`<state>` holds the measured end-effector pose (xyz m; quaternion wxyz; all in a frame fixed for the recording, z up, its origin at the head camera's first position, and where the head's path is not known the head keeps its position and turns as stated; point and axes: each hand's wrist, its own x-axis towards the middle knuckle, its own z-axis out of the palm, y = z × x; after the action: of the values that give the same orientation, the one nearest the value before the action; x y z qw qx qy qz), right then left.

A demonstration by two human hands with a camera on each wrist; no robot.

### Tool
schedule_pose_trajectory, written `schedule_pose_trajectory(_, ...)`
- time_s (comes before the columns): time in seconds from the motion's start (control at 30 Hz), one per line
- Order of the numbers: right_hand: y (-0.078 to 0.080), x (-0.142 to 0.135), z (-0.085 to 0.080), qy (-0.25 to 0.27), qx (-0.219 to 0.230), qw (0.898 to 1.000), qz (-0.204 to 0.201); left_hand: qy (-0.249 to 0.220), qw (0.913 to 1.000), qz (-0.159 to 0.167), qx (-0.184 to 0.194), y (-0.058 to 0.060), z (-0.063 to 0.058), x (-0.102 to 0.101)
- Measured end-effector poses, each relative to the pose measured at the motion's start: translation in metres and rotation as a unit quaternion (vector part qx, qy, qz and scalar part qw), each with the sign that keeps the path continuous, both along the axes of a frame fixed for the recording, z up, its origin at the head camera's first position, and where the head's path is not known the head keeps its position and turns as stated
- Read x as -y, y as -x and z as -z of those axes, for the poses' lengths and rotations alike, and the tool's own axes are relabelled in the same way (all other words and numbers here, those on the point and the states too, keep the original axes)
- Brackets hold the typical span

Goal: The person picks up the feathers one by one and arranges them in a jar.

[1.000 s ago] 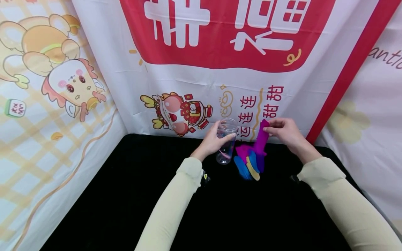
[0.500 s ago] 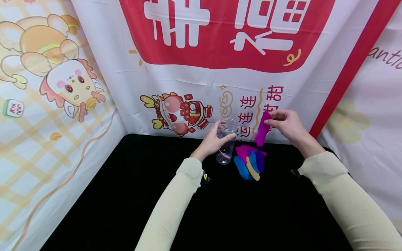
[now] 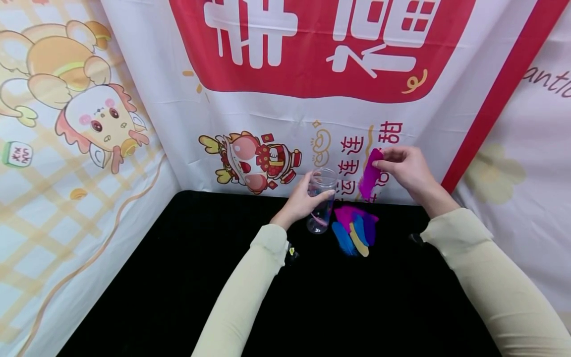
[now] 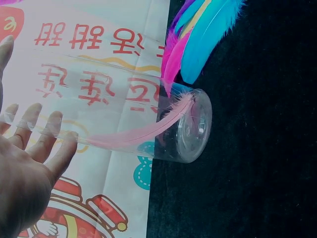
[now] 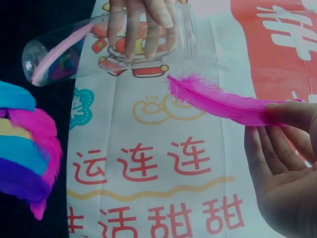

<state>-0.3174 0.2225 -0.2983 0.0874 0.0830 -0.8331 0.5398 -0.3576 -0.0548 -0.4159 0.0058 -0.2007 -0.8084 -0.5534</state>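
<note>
My left hand [image 3: 304, 199] grips a clear plastic jar [image 3: 317, 225] around its upper part, near the open mouth. A pale pink feather [image 4: 148, 131] lies slanted inside the jar, its fluffy end at the bottom. Between thumb and fingertips my right hand [image 3: 408, 171] pinches a magenta feather [image 3: 370, 176] by one end. That feather hangs with its fluffy end down, to the right of the jar. In the right wrist view the fluffy end points toward the jar's mouth side. Beside the jar's base lies a fanned pile of feathers [image 3: 343, 238] in blue, yellow, purple and magenta.
A black cloth [image 3: 312, 302] covers the table. Directly behind the jar and hands hangs a white and red printed banner [image 3: 250, 109]. A patterned cloth [image 3: 80, 198] walls off the left side, and a pale cloth [image 3: 526, 198] the right.
My right hand has lifted the magenta feather up off the pile, first slightly right, then back left. The left hand and jar have stayed still.
</note>
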Motion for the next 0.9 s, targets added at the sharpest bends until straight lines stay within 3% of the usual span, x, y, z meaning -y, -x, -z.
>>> schedule_pose_trajectory(0.27, 0.000, 0.011, -0.011, 0.030, -0.041, 0.999, -0.003, -0.003, 1.0000, 0.004, 0.002, -0.001, -0.002, 0.001)
schedule_pose_trajectory(0.53, -0.001, 0.021, -0.021, 0.048, -0.042, 0.998, 0.003, 0.000, 1.0000, 0.000, 0.004, -0.002, -0.002, 0.001)
schedule_pose_trajectory(0.9, -0.002, 0.035, -0.025, 0.085, -0.075, 0.993, -0.016, -0.005, 1.0000, 0.005, 0.006, -0.003, -0.003, -0.001)
